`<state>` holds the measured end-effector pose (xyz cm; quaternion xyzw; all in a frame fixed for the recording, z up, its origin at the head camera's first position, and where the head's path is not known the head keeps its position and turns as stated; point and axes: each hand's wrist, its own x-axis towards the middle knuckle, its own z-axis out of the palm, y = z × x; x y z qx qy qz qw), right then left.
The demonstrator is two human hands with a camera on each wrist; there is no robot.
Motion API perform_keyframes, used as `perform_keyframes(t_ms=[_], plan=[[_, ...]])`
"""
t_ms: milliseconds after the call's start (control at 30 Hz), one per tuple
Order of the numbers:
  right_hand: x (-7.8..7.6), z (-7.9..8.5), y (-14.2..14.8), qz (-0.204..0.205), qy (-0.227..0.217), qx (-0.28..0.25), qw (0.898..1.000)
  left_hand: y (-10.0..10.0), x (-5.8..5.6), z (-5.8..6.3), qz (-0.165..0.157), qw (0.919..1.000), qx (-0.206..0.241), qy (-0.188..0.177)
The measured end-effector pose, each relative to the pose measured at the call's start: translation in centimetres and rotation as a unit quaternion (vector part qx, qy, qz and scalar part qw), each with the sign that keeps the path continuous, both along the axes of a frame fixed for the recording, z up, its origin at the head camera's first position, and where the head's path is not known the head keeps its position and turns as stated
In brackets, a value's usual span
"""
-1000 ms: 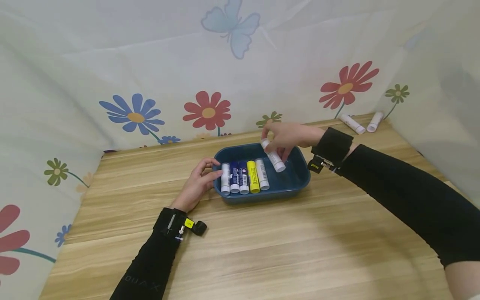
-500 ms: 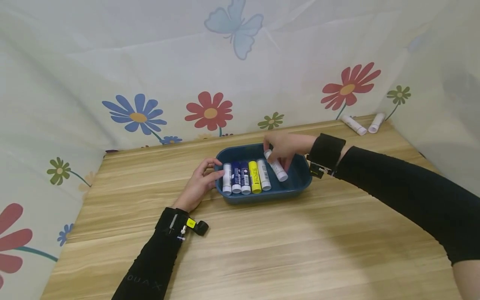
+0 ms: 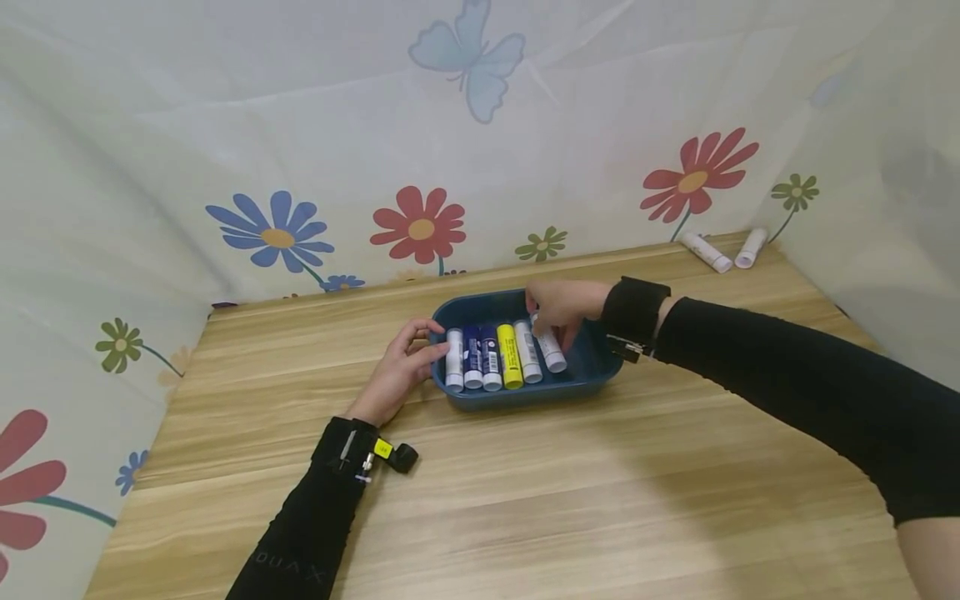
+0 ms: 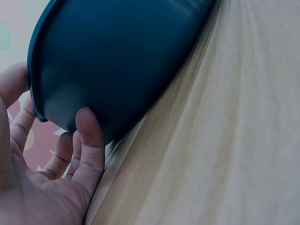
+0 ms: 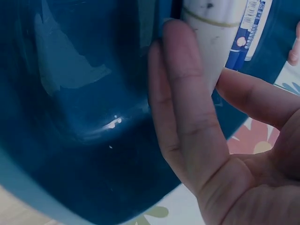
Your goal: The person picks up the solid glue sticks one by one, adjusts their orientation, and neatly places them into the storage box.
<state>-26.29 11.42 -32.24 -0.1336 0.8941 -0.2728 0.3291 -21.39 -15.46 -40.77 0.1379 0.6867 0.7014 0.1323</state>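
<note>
A dark blue oblong tub stands on the wooden table. My left hand holds its left end, with fingers against the outer wall in the left wrist view. Inside lie glue sticks side by side: a white one, two dark blue ones, a yellow one and another white one. Just right of these, my right hand pinches a white glue stick between thumb and fingers, low inside the tub. In the right wrist view that glue stick shows partly behind the fingers.
Two more white glue sticks, one on the left and one on the right, lie at the table's back right corner. A flower-printed cloth hangs along the back and sides. Bare tub floor shows right of the held glue stick.
My right hand has come down into the tub, bringing the white glue stick lower and close beside the row. My left hand stays at the tub's left end.
</note>
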Motion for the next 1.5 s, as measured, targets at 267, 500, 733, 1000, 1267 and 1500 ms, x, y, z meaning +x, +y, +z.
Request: perform_keyframes(t_ms=[267, 500, 733, 1000, 1267, 1500], plan=[[0.1, -0.1, 0.0, 0.0, -0.034, -0.022, 0.999, 0.2, 0.4, 0.6, 0.002, 1.0, -0.003, 0.002], [0.1, 0.2, 0.0, 0.013, -0.043, -0.015, 0.999, -0.1, -0.5, -0.8, 0.004, 1.0, 0.002, -0.004], [0.1, 0.3, 0.0, 0.023, -0.041, -0.002, 0.999, -0.3, -1.1, -1.9, 0.01, 0.9999, 0.007, -0.008], [0.1, 0.6, 0.1, 0.032, -0.03, 0.008, 0.999, -0.2, -1.0, -2.0, 0.013, 0.9999, 0.007, 0.002], [0.1, 0.7, 0.1, 0.039, -0.024, 0.016, 0.999, -0.2, -0.9, -1.8, 0.009, 0.9999, 0.009, -0.005], [-0.1, 1.2, 0.2, 0.051, -0.01, 0.021, 0.998, -0.1, -0.9, -1.7, 0.009, 0.9999, 0.011, -0.004]])
